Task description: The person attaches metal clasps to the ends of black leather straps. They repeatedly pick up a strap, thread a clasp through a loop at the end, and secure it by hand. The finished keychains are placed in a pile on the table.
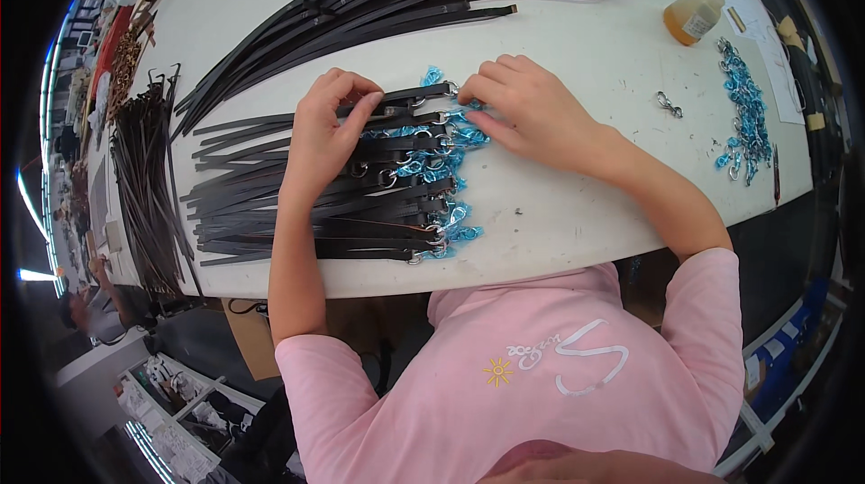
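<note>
- Strap, flat, black, leather-like, with a silver metal end fitting (425,92): placed on the white worktop (577,232), between both hands, at the far edge of the row.
- Long axis: laid left to right, tilted slightly away from the body toward the fitting.
- Left hand (332,123): held over the strap's length; the fitting was set to the right of its fingers, which were curled toward the thumb. Whether the strap was pinched could not be told.
- Right hand (532,110): held nearer the fitting, which was located just left of its bent fingers; a firm grasp could not be confirmed.
- Row of similar black straps (243,200): spread nearer the body, metal ends pointed right, accompanied by crinkled blue translucent film (431,165).
- Silver metal hardware in blue film (748,114): heaped well apart, right.
</note>
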Available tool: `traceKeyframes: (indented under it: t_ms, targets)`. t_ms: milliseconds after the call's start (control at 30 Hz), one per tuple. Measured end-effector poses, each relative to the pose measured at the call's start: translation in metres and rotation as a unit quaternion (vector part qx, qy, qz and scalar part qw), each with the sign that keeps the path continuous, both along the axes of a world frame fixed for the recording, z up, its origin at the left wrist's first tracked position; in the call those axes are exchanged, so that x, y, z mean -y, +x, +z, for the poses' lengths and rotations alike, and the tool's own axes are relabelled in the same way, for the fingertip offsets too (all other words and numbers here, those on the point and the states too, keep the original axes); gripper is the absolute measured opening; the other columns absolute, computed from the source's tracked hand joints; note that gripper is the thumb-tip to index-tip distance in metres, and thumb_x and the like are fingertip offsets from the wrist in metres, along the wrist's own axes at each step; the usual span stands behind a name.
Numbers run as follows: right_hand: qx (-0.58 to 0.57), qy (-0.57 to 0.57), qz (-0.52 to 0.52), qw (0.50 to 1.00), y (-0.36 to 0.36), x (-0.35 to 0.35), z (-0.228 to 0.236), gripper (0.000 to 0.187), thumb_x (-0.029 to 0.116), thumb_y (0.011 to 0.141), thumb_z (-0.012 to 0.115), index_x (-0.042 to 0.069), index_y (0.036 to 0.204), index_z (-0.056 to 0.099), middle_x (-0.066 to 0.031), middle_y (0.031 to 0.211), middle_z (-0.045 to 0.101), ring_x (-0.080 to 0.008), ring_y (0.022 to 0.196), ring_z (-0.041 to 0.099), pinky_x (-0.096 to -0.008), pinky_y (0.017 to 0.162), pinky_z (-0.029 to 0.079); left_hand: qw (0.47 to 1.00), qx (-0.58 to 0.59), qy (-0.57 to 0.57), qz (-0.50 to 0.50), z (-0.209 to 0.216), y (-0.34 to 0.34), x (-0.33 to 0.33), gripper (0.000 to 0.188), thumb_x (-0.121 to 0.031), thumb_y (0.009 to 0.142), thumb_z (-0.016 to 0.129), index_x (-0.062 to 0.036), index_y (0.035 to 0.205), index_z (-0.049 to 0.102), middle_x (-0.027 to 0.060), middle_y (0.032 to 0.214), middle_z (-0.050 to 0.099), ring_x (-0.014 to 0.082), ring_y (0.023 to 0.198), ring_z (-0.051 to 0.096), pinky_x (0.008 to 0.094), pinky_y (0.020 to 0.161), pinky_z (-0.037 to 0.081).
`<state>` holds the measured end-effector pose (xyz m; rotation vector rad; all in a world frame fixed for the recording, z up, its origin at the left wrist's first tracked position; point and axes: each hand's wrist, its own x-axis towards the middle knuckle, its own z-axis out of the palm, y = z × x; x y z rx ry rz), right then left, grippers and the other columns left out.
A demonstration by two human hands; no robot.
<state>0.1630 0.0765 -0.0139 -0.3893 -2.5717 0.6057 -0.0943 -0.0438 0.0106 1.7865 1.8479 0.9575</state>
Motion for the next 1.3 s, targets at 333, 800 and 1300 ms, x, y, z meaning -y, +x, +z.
traceKeyframes:
  t_ms: [333,800,1300]
  targets:
    - [0.021,-0.076,-0.027,0.996,-0.003,-0.003,-0.007,0.01,0.01,0.09,0.069,0.008,0.099,0.064,-0.0068,0.09,0.064,-0.0258,0.089,0.061,-0.0392,0.082,0.049,0.999,0.019,0.018,0.033,-0.01,-0.016,0.016,0.011,-0.003,0.089,0.071,0.0,0.099,0.071,0.0089,0.095,0.067,0.0219,0.088,0.064,0.0331,0.083,0.05]
    - [0.032,-0.055,-0.027,0.998,-0.004,0.001,-0.007,0.014,0.01,0.089,0.07,0.008,0.102,0.063,-0.0061,0.094,0.064,-0.0257,0.094,0.06,-0.0394,0.086,0.048,0.976,-0.21,0.048,-0.008,-0.016,-0.008,0.013,0.017,-0.005,0.086,0.074,-0.004,0.102,0.071,0.0059,0.1,0.067,0.0268,0.096,0.061,0.038,0.089,0.047]
    - [0.003,-0.087,-0.024,0.996,-0.001,0.007,-0.008,0.014,0.008,0.091,0.068,0.005,0.105,0.066,-0.0078,0.094,0.063,-0.0244,0.093,0.063,-0.0386,0.084,0.05,0.955,-0.235,0.16,0.09,0.017,-0.017,-0.005,0.054,0.012,0.083,0.06,-0.0178,0.128,0.066,0.0058,0.092,0.059,0.0246,0.073,0.06,0.0355,0.066,0.05]
